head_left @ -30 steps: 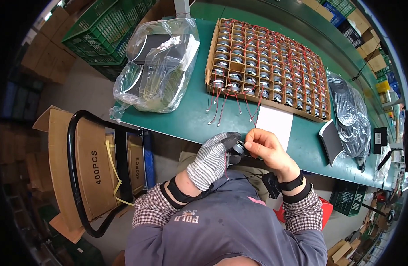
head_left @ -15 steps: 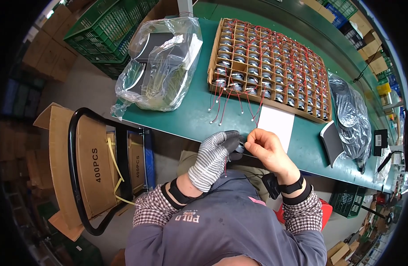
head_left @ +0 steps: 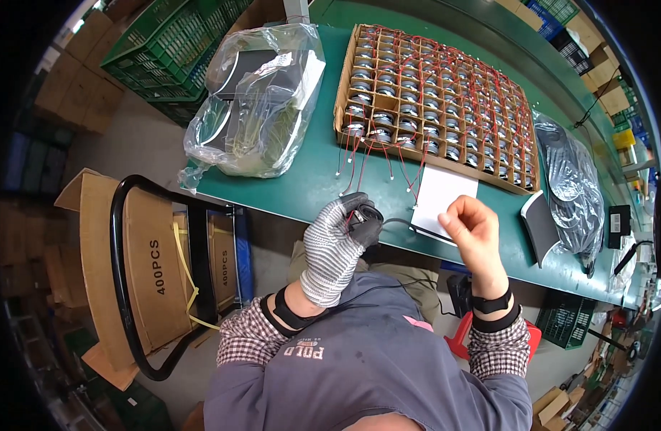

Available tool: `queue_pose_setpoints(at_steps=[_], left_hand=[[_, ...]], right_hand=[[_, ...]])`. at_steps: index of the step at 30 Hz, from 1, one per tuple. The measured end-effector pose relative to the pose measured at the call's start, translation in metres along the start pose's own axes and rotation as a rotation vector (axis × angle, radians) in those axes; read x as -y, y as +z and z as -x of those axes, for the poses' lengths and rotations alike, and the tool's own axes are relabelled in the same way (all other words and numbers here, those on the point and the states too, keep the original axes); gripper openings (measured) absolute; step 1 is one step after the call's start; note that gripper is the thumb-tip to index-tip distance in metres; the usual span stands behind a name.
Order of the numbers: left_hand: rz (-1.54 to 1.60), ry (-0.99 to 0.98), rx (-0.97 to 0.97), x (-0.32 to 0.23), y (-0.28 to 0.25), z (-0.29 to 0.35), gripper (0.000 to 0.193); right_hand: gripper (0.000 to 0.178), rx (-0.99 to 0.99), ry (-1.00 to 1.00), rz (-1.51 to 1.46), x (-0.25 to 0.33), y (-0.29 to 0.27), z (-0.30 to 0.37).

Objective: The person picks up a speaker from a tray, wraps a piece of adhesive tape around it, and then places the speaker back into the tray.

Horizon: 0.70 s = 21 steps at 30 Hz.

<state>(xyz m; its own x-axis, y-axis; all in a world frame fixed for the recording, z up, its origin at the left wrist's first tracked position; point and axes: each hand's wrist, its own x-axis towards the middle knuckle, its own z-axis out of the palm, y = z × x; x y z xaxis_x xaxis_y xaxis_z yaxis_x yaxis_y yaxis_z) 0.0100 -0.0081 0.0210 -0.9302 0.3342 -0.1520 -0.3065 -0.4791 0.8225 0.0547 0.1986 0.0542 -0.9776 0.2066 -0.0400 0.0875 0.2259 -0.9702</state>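
We cannot make out the full shape of the small round black part [head_left: 367,213], because the gloved fingers and thumb of the left hand [head_left: 332,248] close around it and hide its near side. A thin dark strip [head_left: 425,230] runs rightward from beside it across the white sheet [head_left: 447,195] toward the right hand [head_left: 477,233]; we cannot tell whether those bare, narrowly curled fingers hold its end. The part sits in the left hand, left of the right hand and well apart from it, at the green table's near edge [head_left: 291,197]. Beyond both hands, red wires partly cover the divided carton [head_left: 460,167].
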Motion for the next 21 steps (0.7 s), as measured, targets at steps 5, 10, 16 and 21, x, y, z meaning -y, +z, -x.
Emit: queue_pose_setpoints(at_steps=[5, 10, 16, 21], left_hand=[[-0.187, 0.224, -0.004, 0.006, -0.002, -0.001, 0.04], [-0.254, 0.247, -0.021, 0.004, -0.003, 0.0, 0.041], [-0.061, 0.012, -0.079, -0.006, -0.01, -0.005, 0.038], [0.264, -0.151, 0.018, -0.002, -0.023, -0.013, 0.041]], right_hand=[[0.022, 0.031, -0.43, 0.569, 0.007, 0.017, 0.009], [0.022, -0.049, -0.492, 0.77, 0.002, 0.032, 0.006], [0.017, -0.02, -0.275, 0.505, 0.006, 0.018, 0.013], [0.01, 0.177, -0.15, 0.222, 0.018, -0.001, 0.016]])
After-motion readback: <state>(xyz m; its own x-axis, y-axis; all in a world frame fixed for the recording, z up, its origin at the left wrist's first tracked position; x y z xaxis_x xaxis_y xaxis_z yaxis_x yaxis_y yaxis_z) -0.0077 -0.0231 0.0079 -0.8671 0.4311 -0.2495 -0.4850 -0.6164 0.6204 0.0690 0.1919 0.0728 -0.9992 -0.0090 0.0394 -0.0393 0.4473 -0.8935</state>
